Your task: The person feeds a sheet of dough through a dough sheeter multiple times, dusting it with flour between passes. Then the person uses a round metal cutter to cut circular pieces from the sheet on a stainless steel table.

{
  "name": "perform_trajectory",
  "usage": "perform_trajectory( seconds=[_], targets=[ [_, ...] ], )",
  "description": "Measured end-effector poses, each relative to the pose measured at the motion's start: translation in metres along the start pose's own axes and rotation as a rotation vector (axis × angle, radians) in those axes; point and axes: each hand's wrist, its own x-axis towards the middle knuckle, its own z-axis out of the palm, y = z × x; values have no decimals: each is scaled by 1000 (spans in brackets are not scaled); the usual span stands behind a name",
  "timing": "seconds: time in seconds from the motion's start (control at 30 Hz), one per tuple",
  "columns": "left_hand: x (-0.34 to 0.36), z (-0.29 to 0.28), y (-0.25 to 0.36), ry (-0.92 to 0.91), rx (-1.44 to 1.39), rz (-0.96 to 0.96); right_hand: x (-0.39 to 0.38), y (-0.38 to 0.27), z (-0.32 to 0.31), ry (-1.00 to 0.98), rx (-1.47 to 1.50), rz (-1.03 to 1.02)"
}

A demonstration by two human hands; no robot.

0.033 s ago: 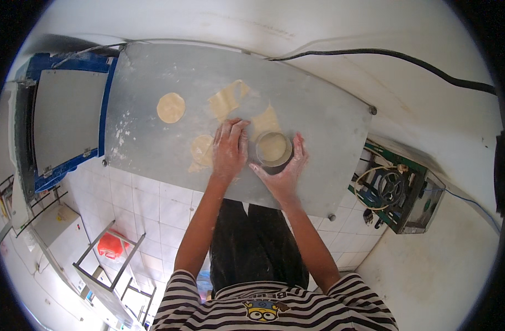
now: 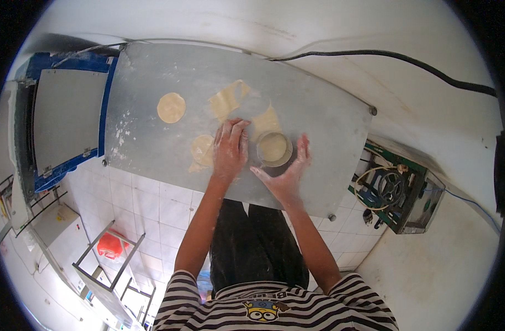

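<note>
A round ring cutter [image 2: 274, 161] stands on the metal table, and pale dough shows inside it. My floury right hand [image 2: 288, 185] is spread around the cutter's near right side, thumb at its near left and fingers to its right, with a narrow gap to the fingers. My left hand [image 2: 229, 149] lies palm down on the table, fingers stretched out, between the cutter and a dough disc [image 2: 202, 150] that it partly covers. A dough scrap [image 2: 265, 122] reaches out beyond the cutter. Farther off lie another scrap [image 2: 225, 102] and a whole round dough disc [image 2: 171, 107].
The grey metal table [image 2: 324, 121] is dusted with flour. A blue-framed machine [image 2: 70, 116] adjoins its left end. A black cable [image 2: 385, 53] runs along the wall behind. At right stands a green-framed unit with a coiled hose [image 2: 390, 185]. A metal frame stand [image 2: 106, 281] is at lower left.
My right hand has shifted slightly to the right, its fingers a little farther from the cutter. My left hand and the dough pieces stay where they were.
</note>
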Motion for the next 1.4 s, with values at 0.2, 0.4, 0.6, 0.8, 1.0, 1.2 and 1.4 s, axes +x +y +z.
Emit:
perform_trajectory(
  seconds=[0.2,0.4,0.6,0.8,1.0,1.2,1.4],
  targets=[
    [-5,-3,-4,10,-197,-81,48,-27,-45,-192,-109,-84],
    [-36,-53,-18,337,-141,-5,89,-38,13,-660,-457,-413],
    [-53,-121,-89,489,248,-275,82,-29,23,-691,-473,-386],
    [-49,-122,-102,476,420,-370,96,-31,20,-899,-496,-353],
    [-46,-125,-101,469,400,-366,126,-21,13,-1076,-369,-920],
    [-52,-123,-99,418,406,-406,129,-35,64,-359,-617,89],
    [-53,-126,-88,502,104,-345,104,-46,33,-379,-5,458]
  ],
)
